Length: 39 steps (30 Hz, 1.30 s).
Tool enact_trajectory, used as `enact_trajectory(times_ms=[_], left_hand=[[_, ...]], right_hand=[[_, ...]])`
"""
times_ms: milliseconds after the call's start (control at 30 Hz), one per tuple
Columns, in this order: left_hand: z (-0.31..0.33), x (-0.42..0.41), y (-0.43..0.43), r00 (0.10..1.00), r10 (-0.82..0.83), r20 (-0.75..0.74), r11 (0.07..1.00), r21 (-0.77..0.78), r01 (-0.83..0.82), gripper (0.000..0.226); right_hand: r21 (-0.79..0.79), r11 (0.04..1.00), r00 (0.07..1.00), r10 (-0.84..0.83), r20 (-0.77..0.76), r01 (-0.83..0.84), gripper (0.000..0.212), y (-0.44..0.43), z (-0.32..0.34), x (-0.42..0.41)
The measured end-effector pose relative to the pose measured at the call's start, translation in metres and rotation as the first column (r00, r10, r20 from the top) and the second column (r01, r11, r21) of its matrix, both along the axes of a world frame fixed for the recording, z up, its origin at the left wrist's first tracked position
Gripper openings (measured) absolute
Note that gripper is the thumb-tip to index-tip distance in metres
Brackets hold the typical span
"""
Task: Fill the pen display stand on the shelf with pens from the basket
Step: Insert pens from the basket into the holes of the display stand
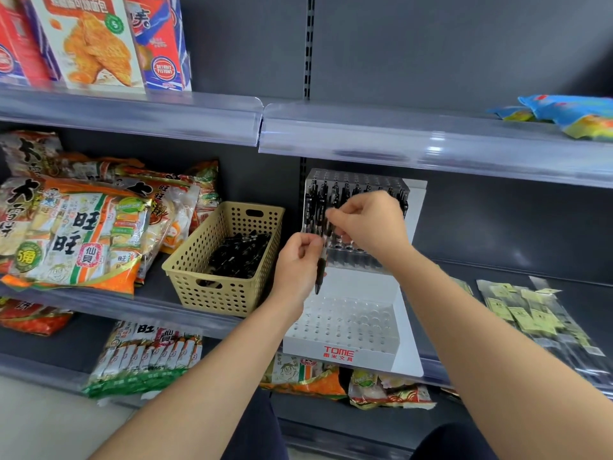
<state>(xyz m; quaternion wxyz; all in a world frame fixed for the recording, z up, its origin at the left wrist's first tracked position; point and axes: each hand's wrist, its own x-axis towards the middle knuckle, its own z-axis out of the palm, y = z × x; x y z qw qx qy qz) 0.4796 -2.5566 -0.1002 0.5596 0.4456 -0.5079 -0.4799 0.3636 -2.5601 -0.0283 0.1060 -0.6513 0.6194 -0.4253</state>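
Surface and material notes, shelf bay.
Observed: pen display stand (345, 351) white matt base, clear glossy plastic tiers; pen (320, 277) black glossy plastic; basket (212, 293) beige perforated plastic, dull sheen; shelf (159, 277) dark grey, matt; edge strips (431, 144) clear glossy plastic; snack bags (83, 234) glossy film.

The left grip (295, 263) holds a black pen (320, 272) tip-down before the white pen stand (345, 354); the right grip (368, 224) pinches its top.

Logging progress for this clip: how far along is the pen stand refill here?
Done: the upper tier of the display stand already holds black pens in its back rows. In hand: the left hand pinches one pen upright in front of the stand, the right hand pinching its top end. Left: the lower tier's holes are all empty, and the basket holds many more pens.
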Motion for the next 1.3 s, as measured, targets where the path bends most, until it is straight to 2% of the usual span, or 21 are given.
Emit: enact_trajectory(times_ms=[167,267,533,733,1033,1300], left_hand=[[-0.006,0.006,-0.004,0.997,0.055,0.062,0.998,0.024,-0.057,0.016],[-0.01,0.008,-0.005,0.991,0.066,0.118,0.997,0.03,-0.07,0.018],[-0.021,0.018,-0.009,0.937,0.125,0.326,0.992,-0.021,-0.125,0.023],[-0.024,0.023,-0.01,0.897,0.147,0.417,0.989,-0.066,-0.131,0.019],[-0.022,0.025,-0.01,0.88,0.148,0.452,0.989,-0.083,-0.123,0.012],[-0.022,0.027,-0.01,0.875,0.141,0.463,0.99,-0.094,-0.109,0.01]], right_hand=[[-0.154,0.985,0.996,-0.085,0.001,0.084,0.031,0.001,0.023,-0.011],[-0.224,0.963,0.984,-0.167,-0.063,0.149,0.028,0.007,0.028,-0.012],[-0.3,0.937,0.981,-0.193,-0.021,0.177,0.026,0.004,0.018,-0.007],[-0.273,0.945,0.98,-0.195,-0.036,0.179,0.026,-0.003,0.01,-0.005],[-0.123,0.976,0.948,-0.207,-0.24,0.182,0.032,-0.01,-0.008,-0.005],[-0.073,0.978,0.941,-0.21,-0.265,0.197,0.033,-0.014,-0.011,-0.005]])
